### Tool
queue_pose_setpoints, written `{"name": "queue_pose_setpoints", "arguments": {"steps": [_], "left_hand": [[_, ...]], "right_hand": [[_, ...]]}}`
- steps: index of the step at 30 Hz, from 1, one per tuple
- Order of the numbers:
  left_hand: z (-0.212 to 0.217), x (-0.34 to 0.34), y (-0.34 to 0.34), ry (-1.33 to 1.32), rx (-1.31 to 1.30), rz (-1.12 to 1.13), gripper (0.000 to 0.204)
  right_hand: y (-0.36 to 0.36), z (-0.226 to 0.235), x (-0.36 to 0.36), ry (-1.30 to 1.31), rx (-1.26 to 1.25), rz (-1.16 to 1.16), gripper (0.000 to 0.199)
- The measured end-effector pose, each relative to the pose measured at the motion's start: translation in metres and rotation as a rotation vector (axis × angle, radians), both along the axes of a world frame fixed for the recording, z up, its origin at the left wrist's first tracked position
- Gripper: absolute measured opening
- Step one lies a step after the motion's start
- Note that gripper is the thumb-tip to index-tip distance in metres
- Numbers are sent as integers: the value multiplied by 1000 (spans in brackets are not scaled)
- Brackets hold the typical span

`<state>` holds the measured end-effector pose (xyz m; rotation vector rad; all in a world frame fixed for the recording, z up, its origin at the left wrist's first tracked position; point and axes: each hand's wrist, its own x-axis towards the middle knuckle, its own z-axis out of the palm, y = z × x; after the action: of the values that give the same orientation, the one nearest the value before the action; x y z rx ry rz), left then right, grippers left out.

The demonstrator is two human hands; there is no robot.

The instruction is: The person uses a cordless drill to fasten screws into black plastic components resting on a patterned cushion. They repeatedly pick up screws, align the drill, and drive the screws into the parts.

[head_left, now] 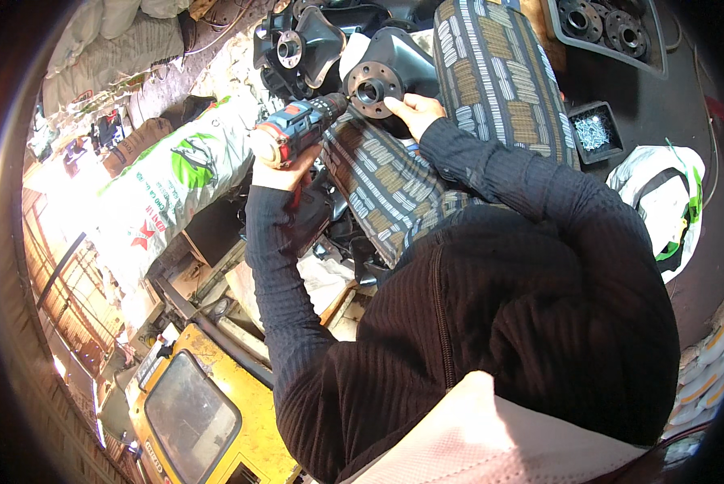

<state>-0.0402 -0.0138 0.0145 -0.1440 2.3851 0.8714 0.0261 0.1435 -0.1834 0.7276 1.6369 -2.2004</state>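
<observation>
My left hand point(288, 167) is wrapped round the grip of a blue and red cordless drill point(291, 131). The drill's chuck points up and right, its tip close to the left rim of a round metal flange point(389, 74). This flange has a wide centre hole and several small holes around it, and it sits against a glossy black curved part point(410, 58). At the flange's right edge my right hand point(418, 114) has thumb and fingers closed on the rim. Whether a screw is at the drill's tip is too small to tell.
More black parts with flanges point(289, 50) lie beyond the drill. My patterned trouser legs point(499, 73) flank the work. At right stand a grey bin of flanges point(654, 60), a black tray of screws point(593, 131) and a white bag point(652, 189). Large sacks point(176, 185) lie left, near a yellow machine point(253, 403).
</observation>
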Motion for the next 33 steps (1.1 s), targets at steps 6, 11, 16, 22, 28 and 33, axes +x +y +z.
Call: {"name": "queue_pose_setpoints", "arguments": {"steps": [6, 11, 16, 22, 28, 33], "left_hand": [[-3, -2, -3, -16, -38, -24, 30], [-13, -13, -14, 19, -43, -117, 43], [-16, -37, -13, 127, -225, -735, 39], [-13, -40, -18, 197, -408, -804, 34], [-39, -40, -45, -235, -274, -443, 67], [-60, -37, -63, -333, -136, -34, 71]], "right_hand": [[3, 2, 1, -58, 5, 48, 41], [6, -1, 0, -188, -5, 118, 43], [5, -1, 5, -214, -4, 47, 45], [3, 1, 4, -257, 61, 82, 41], [2, 5, 7, -264, -5, 27, 37], [-4, -4, 8, -188, 119, 40, 36]]}}
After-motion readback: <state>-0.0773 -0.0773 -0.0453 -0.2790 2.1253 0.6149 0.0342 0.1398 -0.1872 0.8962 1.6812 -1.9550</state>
